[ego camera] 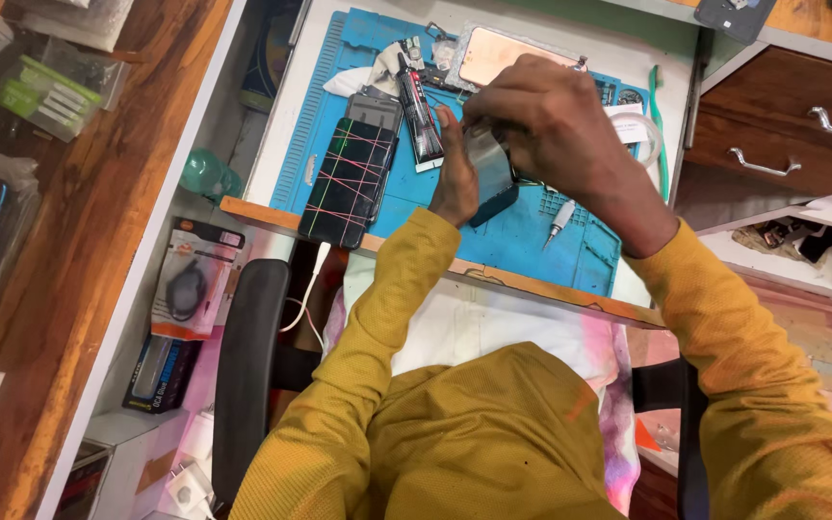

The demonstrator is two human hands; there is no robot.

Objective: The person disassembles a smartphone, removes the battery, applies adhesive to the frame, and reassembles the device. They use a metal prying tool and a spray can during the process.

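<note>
1. Blue silicone work mat [541,241] covers the desk, and both hands meet just above it, close together, clamped on one dark phone [489,173] with a shiny grey face.
2. Left hand [455,178] grips the phone's left edge; right hand [556,120] wraps over its top and right side. The phone's lower corner seems to touch the mat.
3. Risk: the glossy face could slip from the fingers if the grip loosens, knocking the corner against the mat.
4. A glue tube [420,120] lies just beside the left hand; a nudge could roll it onto the rubber-banded phone [351,178].
5. The small screwdriver [559,218] near the right wrist could be swept off the desk edge.
</note>
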